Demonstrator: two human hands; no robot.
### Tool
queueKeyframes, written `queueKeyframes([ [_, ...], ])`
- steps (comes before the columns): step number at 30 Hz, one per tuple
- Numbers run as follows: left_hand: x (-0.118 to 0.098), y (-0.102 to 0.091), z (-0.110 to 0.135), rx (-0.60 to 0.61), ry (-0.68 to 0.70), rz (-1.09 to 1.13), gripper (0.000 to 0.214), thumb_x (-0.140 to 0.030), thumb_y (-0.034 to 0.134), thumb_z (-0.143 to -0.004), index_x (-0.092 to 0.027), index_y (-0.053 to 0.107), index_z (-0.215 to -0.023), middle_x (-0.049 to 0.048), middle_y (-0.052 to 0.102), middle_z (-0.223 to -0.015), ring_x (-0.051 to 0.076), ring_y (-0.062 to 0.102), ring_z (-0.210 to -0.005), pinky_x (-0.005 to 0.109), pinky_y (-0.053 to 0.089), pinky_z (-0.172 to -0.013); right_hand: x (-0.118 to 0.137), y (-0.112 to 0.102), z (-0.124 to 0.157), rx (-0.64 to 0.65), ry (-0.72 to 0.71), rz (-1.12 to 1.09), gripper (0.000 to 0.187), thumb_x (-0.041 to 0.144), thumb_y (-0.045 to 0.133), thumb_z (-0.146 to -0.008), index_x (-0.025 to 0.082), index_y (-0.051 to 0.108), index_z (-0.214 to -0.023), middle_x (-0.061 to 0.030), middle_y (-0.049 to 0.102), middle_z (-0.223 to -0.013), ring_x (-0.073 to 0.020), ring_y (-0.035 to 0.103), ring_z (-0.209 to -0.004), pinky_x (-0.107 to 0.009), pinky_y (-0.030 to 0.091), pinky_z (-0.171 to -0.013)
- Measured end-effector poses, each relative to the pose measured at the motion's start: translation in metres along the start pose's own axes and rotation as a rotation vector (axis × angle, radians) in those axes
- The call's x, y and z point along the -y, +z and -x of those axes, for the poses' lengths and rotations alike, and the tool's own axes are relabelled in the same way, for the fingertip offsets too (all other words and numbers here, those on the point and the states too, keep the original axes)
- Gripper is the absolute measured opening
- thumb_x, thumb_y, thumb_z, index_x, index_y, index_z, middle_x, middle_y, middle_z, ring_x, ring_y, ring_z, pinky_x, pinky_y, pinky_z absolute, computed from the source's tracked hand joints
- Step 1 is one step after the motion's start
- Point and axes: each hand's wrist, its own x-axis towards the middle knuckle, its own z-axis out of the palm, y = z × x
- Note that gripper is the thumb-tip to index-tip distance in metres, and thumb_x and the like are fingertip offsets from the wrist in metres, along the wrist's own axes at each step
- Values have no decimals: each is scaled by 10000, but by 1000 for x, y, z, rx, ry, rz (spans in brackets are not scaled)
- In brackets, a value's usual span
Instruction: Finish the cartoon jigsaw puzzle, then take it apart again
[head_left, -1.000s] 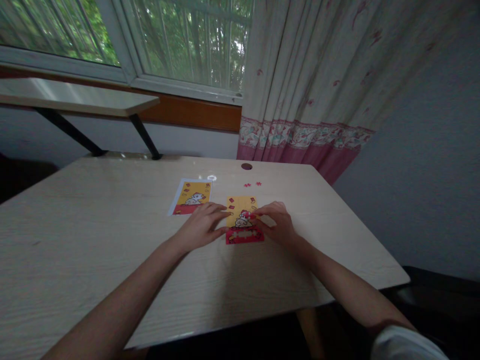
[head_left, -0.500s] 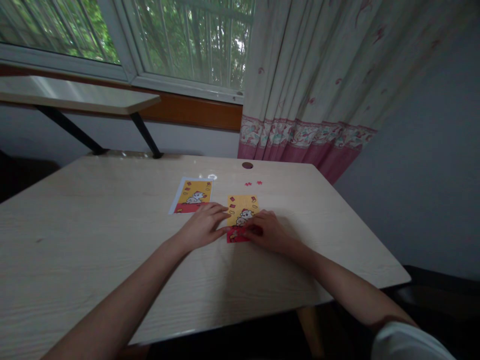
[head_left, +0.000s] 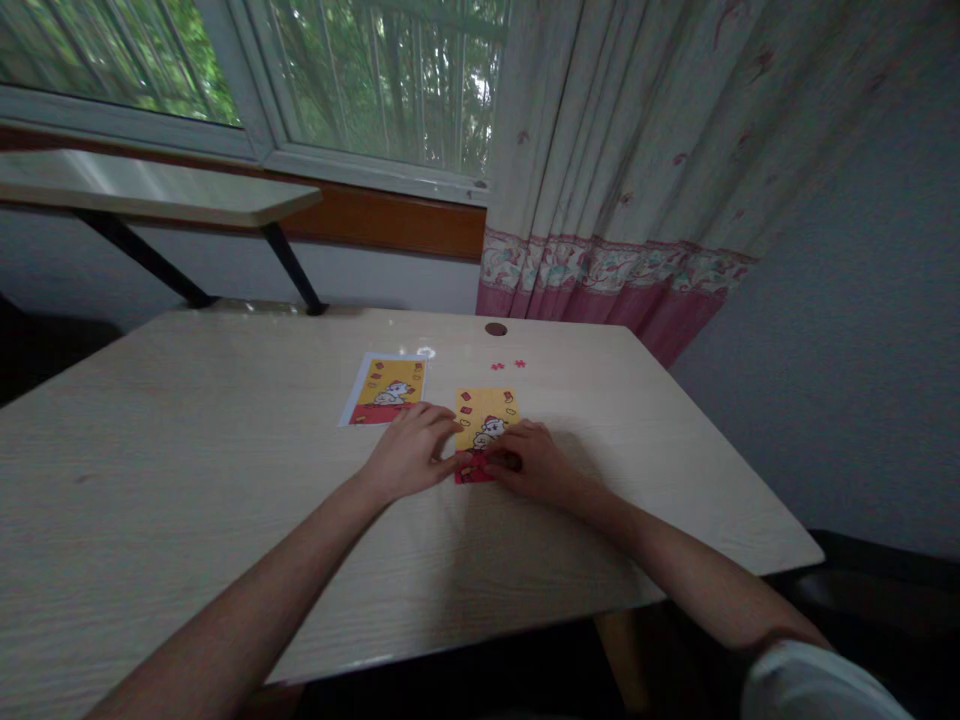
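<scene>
Flat rectangular yellow-and-red puzzle (head_left: 484, 418) lying near the far edge of the wood-grain desk (head_left: 187, 520), left hand (head_left: 409, 455) pressing flat on its left edge, right hand (head_left: 532, 462) covering its red lower right corner, fingers lying narrow, grasping nothing.

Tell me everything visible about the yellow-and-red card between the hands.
The card is a flat, thin rectangular sheet, apparently paper, lying face up on the pale wood-look table. Its upper part is yellow with small red marks and a white cartoon animal in a red hat; its bottom band is red. The left hand rests fingers flat on its left edge; the right hand covers much of the red band, its grip hidden.
</scene>
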Motion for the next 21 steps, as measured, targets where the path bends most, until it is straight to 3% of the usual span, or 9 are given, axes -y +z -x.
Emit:
queueKeyframes([
  [8,-6,5,-1,-25,-81,-32,403,-488,591,-721,-187,610,-988,77,581,-1070,257,472,-991,405,381,-856,-2,3,2,-8,-42,27,158,341,582,-790,242,638,-900,-10,624,-876,-158,524,-866,-300,334,-794],
  [15,-6,5,-1,-38,-90,-26,384,-467,599,-716,-182,617,-972,79,589,-1042,254,475,-970,403,386,-841,-1,-4,7,10,-187,67,160,320,531,-835,260,655,-917,-8,635,-898,-152,498,-894,-310,311,-822],
  [21,-6,6,-1,-36,-97,0,382,-446,610,-705,-185,618,-983,72,594,-1025,256,475,-968,414,377,-850,0,-4,7,43,-178,80,170,321,516,-847,263,660,-916,-11,643,-907,-153,507,-895,-315,312,-830],
])
